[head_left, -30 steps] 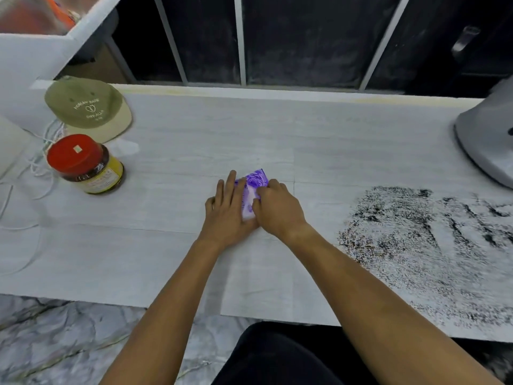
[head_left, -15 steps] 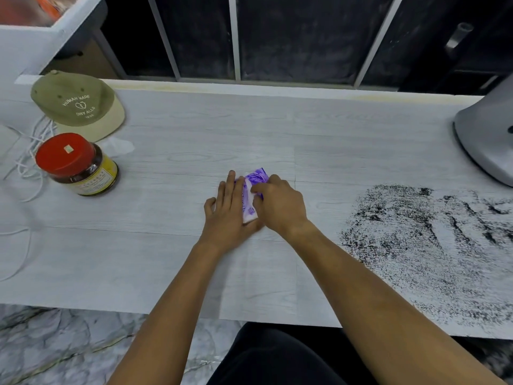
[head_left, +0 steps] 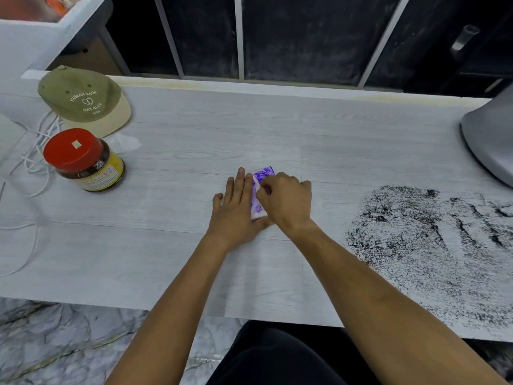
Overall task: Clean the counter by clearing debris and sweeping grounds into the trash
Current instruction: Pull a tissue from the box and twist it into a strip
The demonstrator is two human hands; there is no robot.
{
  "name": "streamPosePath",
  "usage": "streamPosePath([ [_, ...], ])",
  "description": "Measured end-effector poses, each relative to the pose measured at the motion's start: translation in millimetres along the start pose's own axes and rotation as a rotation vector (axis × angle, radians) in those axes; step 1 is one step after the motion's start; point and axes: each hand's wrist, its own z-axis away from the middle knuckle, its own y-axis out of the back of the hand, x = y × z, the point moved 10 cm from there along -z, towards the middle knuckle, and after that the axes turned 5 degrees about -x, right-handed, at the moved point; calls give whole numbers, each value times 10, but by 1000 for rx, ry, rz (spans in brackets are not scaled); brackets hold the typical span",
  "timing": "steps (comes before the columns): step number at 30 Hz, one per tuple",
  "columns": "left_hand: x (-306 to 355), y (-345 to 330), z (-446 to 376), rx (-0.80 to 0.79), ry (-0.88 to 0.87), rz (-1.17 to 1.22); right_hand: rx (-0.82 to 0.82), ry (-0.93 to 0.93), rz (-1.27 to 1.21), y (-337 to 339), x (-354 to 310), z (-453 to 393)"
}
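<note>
Purple and white, the little wrapper (head_left: 260,190) lay flat on the counter (head_left: 194,129), between our 2 hands. It looked thin, light and soft, easy to crumple, so we thought an edge was the best place to pinch it. Our left hand (head_left: 236,207) lay flat with straight fingers and pressed down on its left side. Our right hand (head_left: 286,201) curled over its right side, fingertips on the wrapper's edge. Black grounds (head_left: 430,245) were spread well off to the right.
</note>
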Motion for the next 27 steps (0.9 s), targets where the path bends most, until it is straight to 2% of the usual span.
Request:
streamPosePath([
  [6, 14, -7, -74, -74, 0, -8, 134, -43, -420, 263, -3, 128],
  [10, -1, -26, -86, -99, 1, -42, 161, -44, -764, 522, -32, 135],
  [14, -18, -16, -54, -100, 12, 16, 229, -38, -940, 724, 125, 202],
  [18, -6, 9, -42, -97, -11, 10, 344, -219, -1280, 918, 611, 233],
  [22, -59, 94, -52, -83, -49, -19, 134, -431, -1492, 706, 1011, 268],
  [27, -144, 249, -80, -60, -76, -19, -22, -559, -1389, 310, 1272, 640],
])
